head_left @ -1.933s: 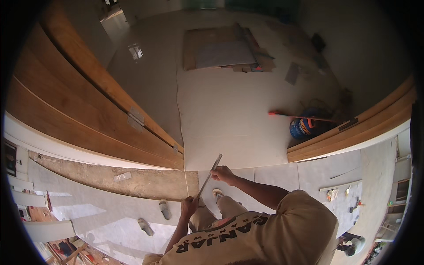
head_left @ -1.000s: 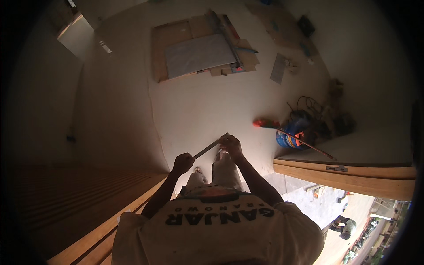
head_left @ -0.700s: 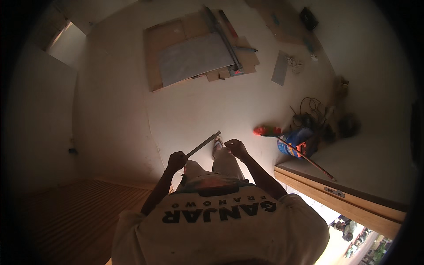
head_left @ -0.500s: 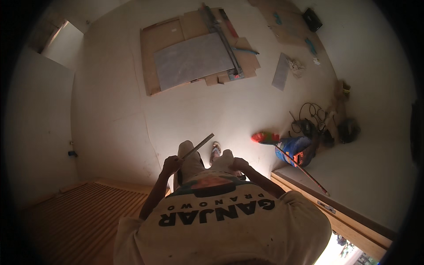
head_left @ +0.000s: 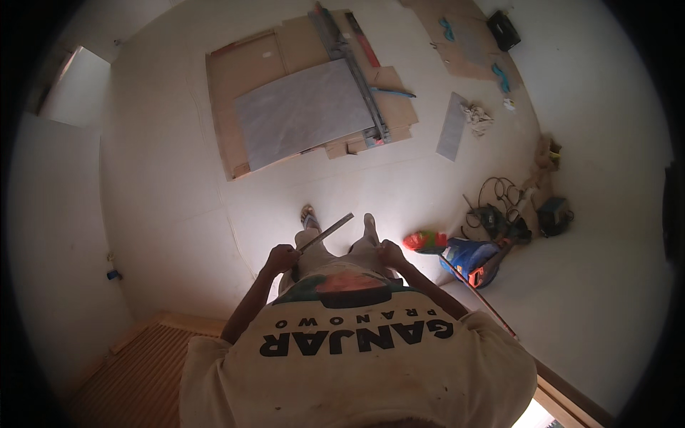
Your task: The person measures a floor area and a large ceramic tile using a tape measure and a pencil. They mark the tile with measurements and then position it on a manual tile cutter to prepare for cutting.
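Note:
In my left hand [head_left: 284, 257], closed by my left thigh, is a straight, narrow strip that looks like a ruler [head_left: 328, 232]; it points up and right across my legs. My right hand [head_left: 389, 255] rests by my right thigh with its fingers curled; whatever may be in them is hidden. Ahead on the floor lies a large grey tile [head_left: 305, 110] on brown cardboard [head_left: 220, 121]. Along the tile's right edge runs a long dark tile cutter [head_left: 360, 78] with a rail.
To my right are a broom with a red and green head [head_left: 426, 241], a blue bucket [head_left: 467, 258], coiled cable [head_left: 499, 191] and a dark box [head_left: 554, 217]. A narrow grey tile piece [head_left: 451, 128] lies beyond. Slatted wood [head_left: 143, 374] is at lower left.
I have stepped forward: my left foot now shows ahead of my knees, and the door frame and broom have shifted toward me. The strip stays in my left hand.

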A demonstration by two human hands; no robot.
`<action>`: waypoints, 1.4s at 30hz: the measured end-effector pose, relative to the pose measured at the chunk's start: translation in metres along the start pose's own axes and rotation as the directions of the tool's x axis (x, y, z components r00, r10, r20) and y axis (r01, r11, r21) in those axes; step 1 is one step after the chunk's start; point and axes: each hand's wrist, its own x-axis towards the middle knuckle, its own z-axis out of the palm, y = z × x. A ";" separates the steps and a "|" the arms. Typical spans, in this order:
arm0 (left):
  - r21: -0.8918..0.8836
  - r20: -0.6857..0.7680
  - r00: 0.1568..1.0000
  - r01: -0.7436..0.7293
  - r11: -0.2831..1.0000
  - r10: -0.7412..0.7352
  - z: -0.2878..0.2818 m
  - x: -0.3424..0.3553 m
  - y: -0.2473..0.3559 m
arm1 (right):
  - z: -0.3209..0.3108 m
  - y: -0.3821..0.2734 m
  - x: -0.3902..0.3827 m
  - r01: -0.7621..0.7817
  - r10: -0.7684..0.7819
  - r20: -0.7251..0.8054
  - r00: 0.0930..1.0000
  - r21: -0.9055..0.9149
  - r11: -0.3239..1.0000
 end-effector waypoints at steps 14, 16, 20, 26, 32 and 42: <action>0.372 0.246 0.969 -0.126 0.920 0.034 0.006 0.126 0.115 | -0.200 -0.007 0.044 -0.264 0.154 0.319 0.935 0.336 0.904; 0.302 0.151 0.982 0.067 0.951 -0.117 0.002 0.132 0.153 | -0.207 0.014 0.072 -0.259 0.152 0.345 0.926 0.290 0.921; 0.540 0.188 0.981 -0.139 0.830 0.042 0.004 0.147 0.181 | -0.230 0.029 0.115 -0.101 0.032 0.420 0.907 0.141 0.985; 0.094 0.377 0.924 0.035 0.995 -0.068 -0.029 0.136 0.197 | -0.261 0.012 0.169 0.111 -0.170 0.519 0.838 0.143 0.983; -0.486 0.510 0.817 0.531 0.694 -0.268 -0.090 0.157 0.250 | -0.313 -0.033 0.208 0.029 -0.148 0.544 0.826 0.222 0.975; -0.524 0.504 0.825 0.528 0.669 -0.256 -0.107 0.234 0.353 | -0.375 0.013 0.297 0.080 -0.145 0.622 0.770 0.131 0.988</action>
